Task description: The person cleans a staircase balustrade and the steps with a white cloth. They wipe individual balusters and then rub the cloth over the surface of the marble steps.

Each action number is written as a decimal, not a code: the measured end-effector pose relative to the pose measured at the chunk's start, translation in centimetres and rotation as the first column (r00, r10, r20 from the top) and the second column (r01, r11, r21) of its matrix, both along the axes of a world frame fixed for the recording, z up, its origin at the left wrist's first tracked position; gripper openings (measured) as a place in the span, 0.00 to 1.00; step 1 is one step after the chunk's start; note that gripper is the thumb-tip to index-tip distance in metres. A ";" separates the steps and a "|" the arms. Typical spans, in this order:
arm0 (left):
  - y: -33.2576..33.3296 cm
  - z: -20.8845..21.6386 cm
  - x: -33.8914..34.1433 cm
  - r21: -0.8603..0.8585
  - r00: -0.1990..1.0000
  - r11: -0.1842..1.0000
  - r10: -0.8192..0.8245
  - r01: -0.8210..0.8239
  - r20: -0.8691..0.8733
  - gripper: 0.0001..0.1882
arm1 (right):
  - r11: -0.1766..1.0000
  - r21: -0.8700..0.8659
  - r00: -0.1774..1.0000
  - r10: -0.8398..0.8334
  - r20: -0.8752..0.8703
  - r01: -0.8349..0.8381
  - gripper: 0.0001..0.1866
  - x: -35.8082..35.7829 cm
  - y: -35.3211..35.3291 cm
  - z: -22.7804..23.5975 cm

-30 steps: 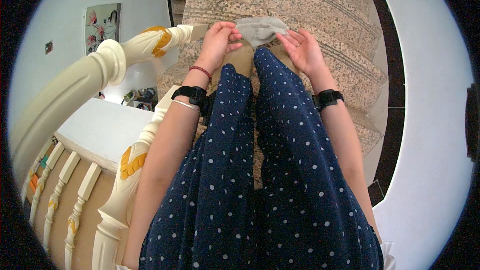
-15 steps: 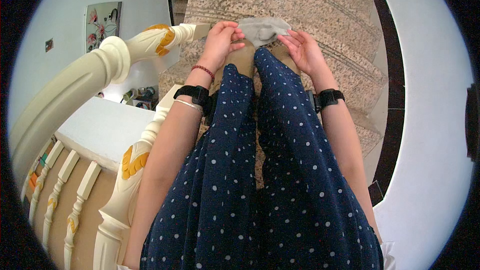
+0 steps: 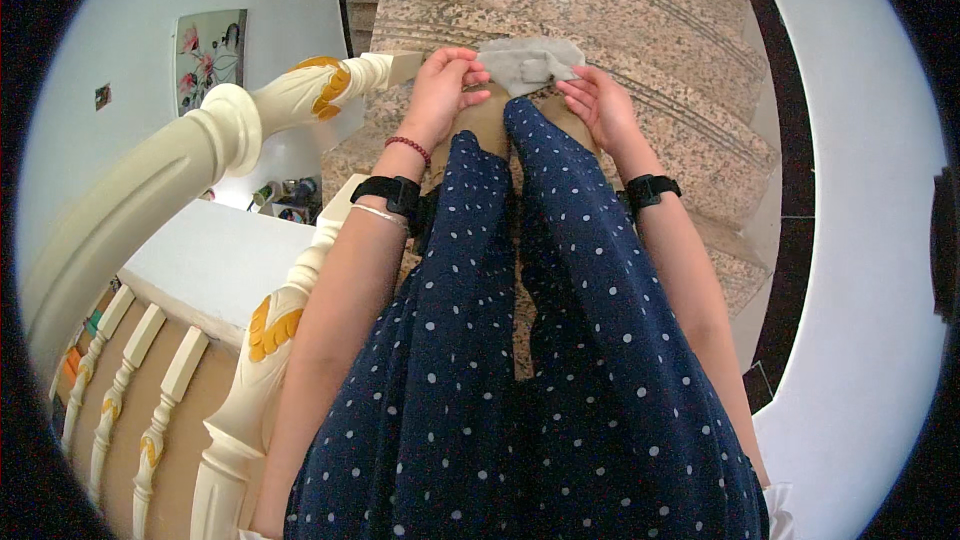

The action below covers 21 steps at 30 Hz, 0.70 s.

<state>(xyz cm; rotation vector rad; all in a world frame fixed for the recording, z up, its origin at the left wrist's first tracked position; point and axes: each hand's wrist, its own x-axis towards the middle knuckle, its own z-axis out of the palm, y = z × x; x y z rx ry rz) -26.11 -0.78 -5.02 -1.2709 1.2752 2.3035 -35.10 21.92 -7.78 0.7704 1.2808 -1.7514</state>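
Note:
A small light-grey cloth [image 3: 522,62], rumpled in the middle, stretches between my two hands beyond my knees. My left hand [image 3: 445,92] is closed at its left edge, the thumb curled in towards the fingers. At the right, my right hand [image 3: 602,108] pinches the cloth's corner, which is folded slightly inward. A black strap [image 3: 388,190] and a red bead bracelet [image 3: 408,147] circle my left wrist; another black strap [image 3: 652,190] is on my right. My legs, in dark blue dotted trousers [image 3: 500,320], lie between my forearms.
Speckled stone stairs [image 3: 680,60] lie beyond and beside my legs. On the left runs a cream banister [image 3: 130,200] with gold ornaments and balusters [image 3: 225,450]. A white wall [image 3: 860,240] with dark skirting [image 3: 797,170] curves along the right. A flower picture [image 3: 210,60] hangs at left.
The cloth's right corner has folded inward, and my right hand has dropped slightly towards me. My left hand stays almost in place. The view has shifted slightly.

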 end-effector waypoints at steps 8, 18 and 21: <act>-0.2 0.1 0.0 0.011 1.000 1.000 0.004 -0.004 -0.005 0.11 | 0.966 -0.251 0.987 -0.020 0.158 0.060 0.16 -1.2 2.1 0.8; -0.1 0.8 -0.1 -0.032 0.990 0.990 -0.136 0.135 -0.035 0.15 | 0.985 -0.110 0.990 0.139 0.023 -0.136 0.18 -1.2 1.0 0.9; 0.1 0.7 -0.2 -0.072 0.995 0.992 -0.103 0.102 -0.011 0.17 | 0.974 -0.209 0.993 0.100 0.060 -0.086 0.18 -1.5 1.8 1.5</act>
